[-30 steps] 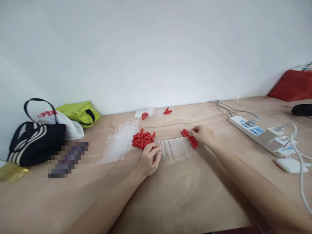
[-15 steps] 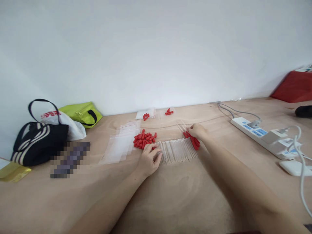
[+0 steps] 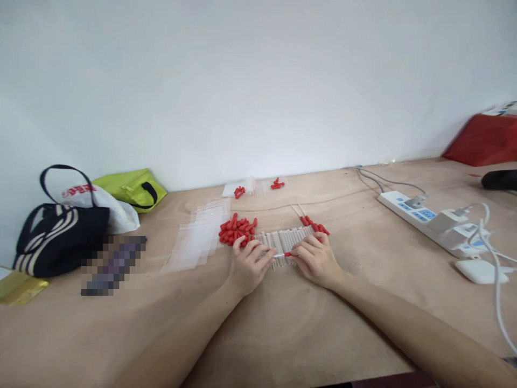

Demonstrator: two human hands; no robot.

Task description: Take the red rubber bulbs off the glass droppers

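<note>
My left hand (image 3: 250, 265) pinches one end of a thin glass tube (image 3: 279, 255), held sideways. The fingers of my right hand (image 3: 317, 260) are closed round a red rubber bulb (image 3: 287, 254), whose tip meets the tube's other end; most of the bulb is hidden. Beneath both hands lies a row of clear glass tubes (image 3: 283, 237). A pile of red rubber bulbs (image 3: 234, 227) sits just beyond my left hand. Past my right hand lie droppers with red bulbs (image 3: 306, 220), their glass stems pointing toward the wall, with more red bulbs (image 3: 321, 229) beside them.
Clear plastic bags (image 3: 196, 237) lie left of the pile. Small bags with red bulbs (image 3: 278, 185) are near the wall. A black bag (image 3: 60, 237) and a green bag (image 3: 129, 188) stand left; a white power strip (image 3: 420, 215) with cables lies right.
My right hand has come back toward me and left from the droppers, and now holds a red bulb against a glass tube. My left hand has closed on that tube.
</note>
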